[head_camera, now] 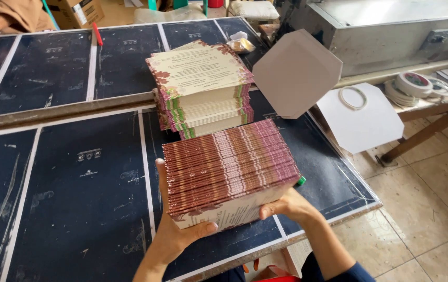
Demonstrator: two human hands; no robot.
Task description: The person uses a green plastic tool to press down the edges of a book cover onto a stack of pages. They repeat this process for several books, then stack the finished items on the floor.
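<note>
Block of pink-edged cards [229, 169] is standing on edge near the dark table's [67, 209] front edge. Left hand [174, 230] and right hand [286, 206] are clamping its ends, fingers pressed together against the faces. Second floral card stack [200, 86] is sitting just behind.

Maroon-and-pink striped card stack [229, 167], cream floral-bordered cards [200, 70], dark navy table [77, 193]

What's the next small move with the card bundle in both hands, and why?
Probably lower it flat onto the dark mat. Left hand and right hand clamp the bundle of printed cards on edge, tilted, near the table's front edge; the stacked cards behind leave free mat in front.
</note>
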